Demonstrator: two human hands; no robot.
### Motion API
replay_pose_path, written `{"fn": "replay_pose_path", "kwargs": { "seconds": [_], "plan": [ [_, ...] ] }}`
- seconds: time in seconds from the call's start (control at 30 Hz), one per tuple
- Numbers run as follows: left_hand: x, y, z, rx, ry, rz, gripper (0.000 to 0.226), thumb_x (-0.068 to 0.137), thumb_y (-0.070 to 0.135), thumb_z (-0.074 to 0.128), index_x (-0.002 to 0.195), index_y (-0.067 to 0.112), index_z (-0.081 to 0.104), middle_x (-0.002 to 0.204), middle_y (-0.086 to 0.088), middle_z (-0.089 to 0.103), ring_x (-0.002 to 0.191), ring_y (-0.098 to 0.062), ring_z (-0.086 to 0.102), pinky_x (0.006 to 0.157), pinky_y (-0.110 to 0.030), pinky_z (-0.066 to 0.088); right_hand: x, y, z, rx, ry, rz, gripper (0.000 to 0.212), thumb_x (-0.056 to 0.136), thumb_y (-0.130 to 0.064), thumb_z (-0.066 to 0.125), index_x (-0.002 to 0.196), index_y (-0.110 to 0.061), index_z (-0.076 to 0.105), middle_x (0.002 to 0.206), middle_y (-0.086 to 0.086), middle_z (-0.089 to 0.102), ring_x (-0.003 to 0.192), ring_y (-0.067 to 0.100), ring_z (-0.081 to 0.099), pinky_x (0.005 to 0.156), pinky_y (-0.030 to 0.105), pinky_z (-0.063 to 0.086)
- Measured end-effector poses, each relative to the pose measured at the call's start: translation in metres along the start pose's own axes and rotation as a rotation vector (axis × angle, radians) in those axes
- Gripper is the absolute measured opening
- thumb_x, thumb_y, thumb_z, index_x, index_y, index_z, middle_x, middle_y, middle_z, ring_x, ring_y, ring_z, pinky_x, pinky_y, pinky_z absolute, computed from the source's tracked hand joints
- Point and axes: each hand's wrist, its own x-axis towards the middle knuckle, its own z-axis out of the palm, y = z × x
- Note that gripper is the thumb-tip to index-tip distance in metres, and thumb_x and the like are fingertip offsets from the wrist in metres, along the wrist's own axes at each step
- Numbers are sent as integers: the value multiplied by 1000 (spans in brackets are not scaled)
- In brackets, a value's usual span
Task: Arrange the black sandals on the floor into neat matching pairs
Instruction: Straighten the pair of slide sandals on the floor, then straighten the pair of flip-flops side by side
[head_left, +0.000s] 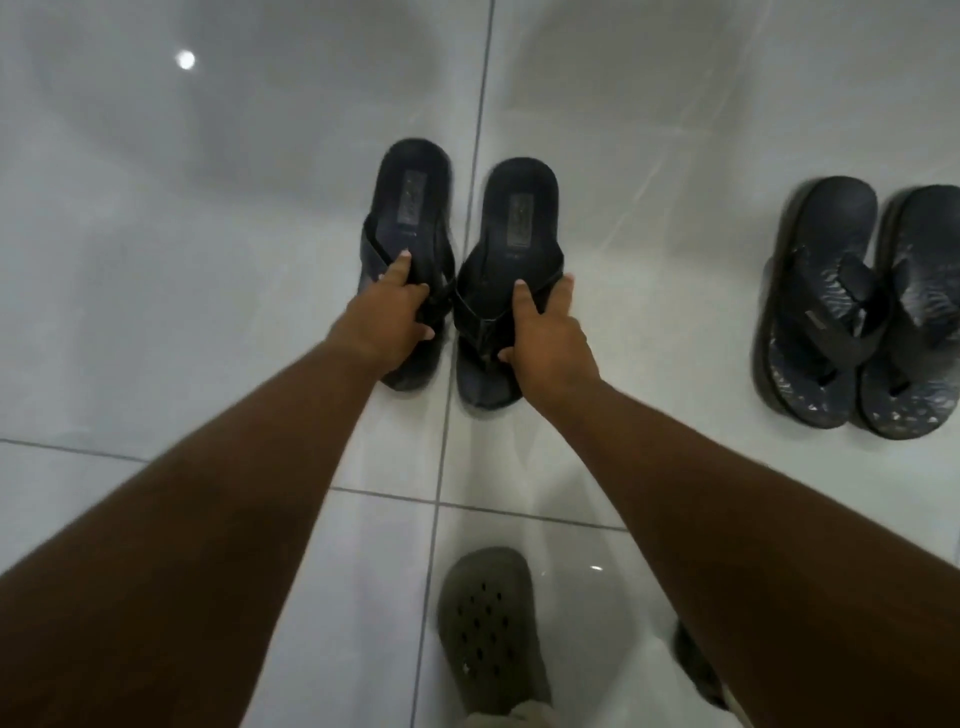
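Two plain black sandals lie side by side on the white tiled floor, heels pointing away from me. My left hand grips the strap of the left sandal. My right hand grips the strap of the right sandal. The two sandals almost touch near the straps, and the left one sits slightly farther from me. At the right, a second pair stands close together: a patterned black sandal and its mate, partly cut off by the frame edge.
My foot in a grey-green clog stands at the bottom centre, and a dark shoe shows behind my right forearm. Glossy white tiles with dark grout lines spread to the left and far side.
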Motion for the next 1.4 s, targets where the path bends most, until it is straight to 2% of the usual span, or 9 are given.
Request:
{"fn": "replay_pose_path", "kwargs": {
  "seconds": [0.1, 0.17, 0.3, 0.63, 0.8, 0.97, 1.07, 1.2, 1.4],
  "plan": [
    [-2, -49, -11, 25, -40, -32, 64, 87, 30, 65, 145, 18, 41, 165, -1, 1, 142, -38, 31, 114, -48, 31, -12, -16, 40, -107, -64, -95, 65, 103, -51, 26, 159, -27, 4, 140, 16, 53, 117, 35, 59, 99, 40, 45],
    [-6, -84, -16, 26, -44, -63, 65, 87, 31, 64, 146, 18, 40, 165, -2, 2, 141, -38, 32, 114, -47, 30, -21, -24, 70, -198, -79, -218, 55, 105, -42, 24, 156, -22, 18, 145, 7, 45, 118, 30, 53, 86, 33, 37],
    [-17, -133, -18, 16, -29, -119, 65, 87, 32, 64, 145, 17, 41, 164, -7, 7, 141, -39, 31, 114, -47, 29, -29, -45, 119, -125, -80, -232, 63, 100, -58, 16, 145, -16, 29, 121, 10, 52, 96, 22, 50, 77, 37, 36],
    [-31, -149, -10, -43, -9, -119, 62, 87, 29, 64, 144, 20, 43, 164, -5, 10, 143, -37, 29, 115, -48, 29, -14, -64, 128, -285, 17, -367, 48, 103, -38, 13, 134, -9, 35, 102, 7, 48, 86, 26, 48, 73, 36, 35],
    [-38, -147, -7, 18, -53, -93, 64, 88, 29, 63, 146, 18, 40, 165, -2, 7, 144, -36, 27, 116, -47, 29, -14, -60, 123, -507, 22, -409, 45, 106, -20, 30, 147, -2, 26, 128, 13, 43, 95, 29, 56, 77, 35, 44],
    [-47, -138, -15, 180, -83, -131, 68, 87, 37, 61, 148, 24, 33, 164, -4, 8, 141, -37, 33, 111, -49, 33, -20, -46, 95, -582, -111, -434, 85, 96, -13, 62, 159, -16, 5, 161, 22, 11, 105, 34, 61, 93, 37, 50],
    [-72, -108, -12, 209, -3, -152, 76, 84, 41, 63, 150, 26, 27, 164, -2, 8, 142, -41, 28, 108, -56, 37, -28, -17, 35, -668, -71, -428, 92, 93, -26, 68, 159, -19, 5, 164, 21, -12, 126, 44, 52, 101, 45, 45],
    [-97, 1, -6, 275, 98, -44, 88, 81, 41, 67, 152, 22, 18, 164, -2, -4, 148, -42, 1, 108, -64, 30, -52, 29, -86, -765, 41, -347, 94, 91, -34, 70, 159, -14, 7, 164, 22, -8, 132, 47, 43, 102, 49, 43],
    [-77, 198, 9, 66, 8, 152, 91, 84, 40, 66, 153, 26, 9, 165, -2, -6, 150, -37, 3, 109, -59, 35, -55, 98, -263, -836, 183, -139, 94, 87, -39, 72, 158, -18, 13, 165, 13, 0, 139, 44, 32, 107, 55, 38]
  ]
}}
